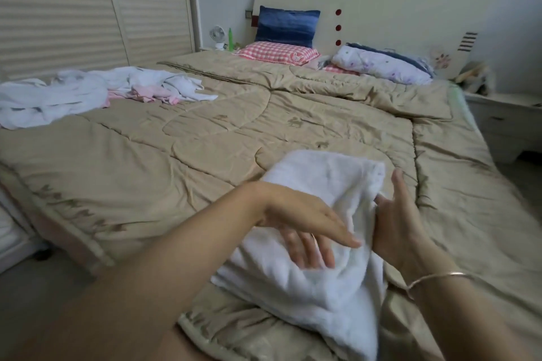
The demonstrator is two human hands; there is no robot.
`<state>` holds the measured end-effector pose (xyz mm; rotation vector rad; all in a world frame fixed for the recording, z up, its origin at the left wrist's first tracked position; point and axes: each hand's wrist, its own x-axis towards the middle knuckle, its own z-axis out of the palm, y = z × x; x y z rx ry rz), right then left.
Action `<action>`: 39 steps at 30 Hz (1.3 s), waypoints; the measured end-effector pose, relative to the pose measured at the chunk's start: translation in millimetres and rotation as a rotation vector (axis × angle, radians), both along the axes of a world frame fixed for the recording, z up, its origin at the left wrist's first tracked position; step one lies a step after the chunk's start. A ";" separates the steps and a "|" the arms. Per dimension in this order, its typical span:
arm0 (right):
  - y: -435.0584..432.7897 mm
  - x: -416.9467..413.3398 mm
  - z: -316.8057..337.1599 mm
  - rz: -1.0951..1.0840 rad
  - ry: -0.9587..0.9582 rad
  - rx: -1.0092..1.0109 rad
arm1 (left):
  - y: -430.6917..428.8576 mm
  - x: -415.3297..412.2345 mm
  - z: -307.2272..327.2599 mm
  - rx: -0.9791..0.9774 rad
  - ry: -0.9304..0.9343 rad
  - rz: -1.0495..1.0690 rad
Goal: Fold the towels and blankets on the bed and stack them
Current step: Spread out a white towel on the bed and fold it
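A white towel [322, 182], partly folded, lies on the tan quilt [176, 155] near the bed's front edge. My left hand [305, 228] lies flat on its middle with straight fingers. My right hand [396, 220] holds the towel's right side, thumb tucked into the fabric while the index finger points up. A heap of unfolded white and pink cloths [96, 91] lies at the far left of the bed.
Pillows line the headboard: a blue one [286, 26], a pink checked one [275, 54] and a floral one [381, 63]. A white nightstand [510, 123] stands at the right. A small fan [217, 35] and a green bottle [230, 38] sit by the wardrobe [88, 9].
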<state>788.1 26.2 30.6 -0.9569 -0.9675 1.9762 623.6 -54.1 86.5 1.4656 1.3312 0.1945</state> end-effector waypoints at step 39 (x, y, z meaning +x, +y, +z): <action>110.2 -40.2 -25.9 0.422 -1.626 0.971 | -28.1 34.7 -111.4 0.576 0.830 0.242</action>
